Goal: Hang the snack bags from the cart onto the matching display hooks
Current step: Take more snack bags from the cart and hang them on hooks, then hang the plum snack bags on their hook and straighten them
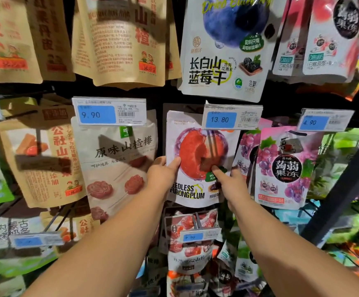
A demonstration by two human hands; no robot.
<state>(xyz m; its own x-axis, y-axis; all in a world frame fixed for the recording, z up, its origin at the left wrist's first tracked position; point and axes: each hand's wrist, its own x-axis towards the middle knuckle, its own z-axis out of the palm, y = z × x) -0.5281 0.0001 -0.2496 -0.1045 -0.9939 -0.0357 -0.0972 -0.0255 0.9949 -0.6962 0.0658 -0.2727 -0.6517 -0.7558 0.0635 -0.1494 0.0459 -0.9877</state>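
A white plum bag [192, 156] with a red plum picture and the words "seedless furong plum" hangs at the middle of the display, under the 13.80 price tag [232, 117]. My left hand [162, 175] grips its left edge, thumb on the front. My right hand [231, 182] holds its right side, thumb pressed on the front near the green label. A thin metal hook [212, 144] juts out in front of the bag below the tag. The bag's top is hidden behind the tag. No cart is in view.
Left of it hangs a white hawthorn-stick bag [120, 159] under a 9.90 tag [109, 111]. Pink grape jelly bags [285, 168] hang on the right under a 4.90 tag. A blueberry bag [225, 52] hangs above, red hawthorn bags [192, 241] below.
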